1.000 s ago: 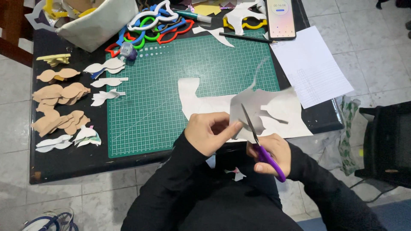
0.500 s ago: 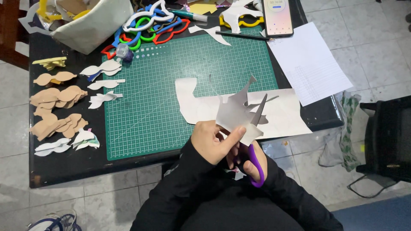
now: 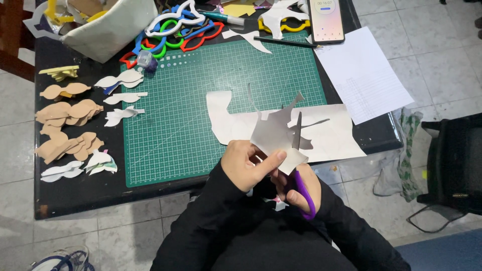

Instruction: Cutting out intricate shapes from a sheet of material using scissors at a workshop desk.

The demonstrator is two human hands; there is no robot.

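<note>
The left hand [image 3: 248, 164] pinches one grey, jagged-edged paper cut-out [image 3: 273, 135] above the near edge of the green cutting mat [image 3: 201, 100]. The right hand [image 3: 301, 188] grips one pair of purple-handled scissors [image 3: 300, 170], blade upright against the paper. One phone [image 3: 326, 20] and one pencil [image 3: 286, 42] lie at the far side of the mat.

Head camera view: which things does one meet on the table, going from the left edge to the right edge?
Tan paper cutouts → white paper cutouts → green cutting mat → grey paper shape held by the left hand → lined white sheet.
</note>
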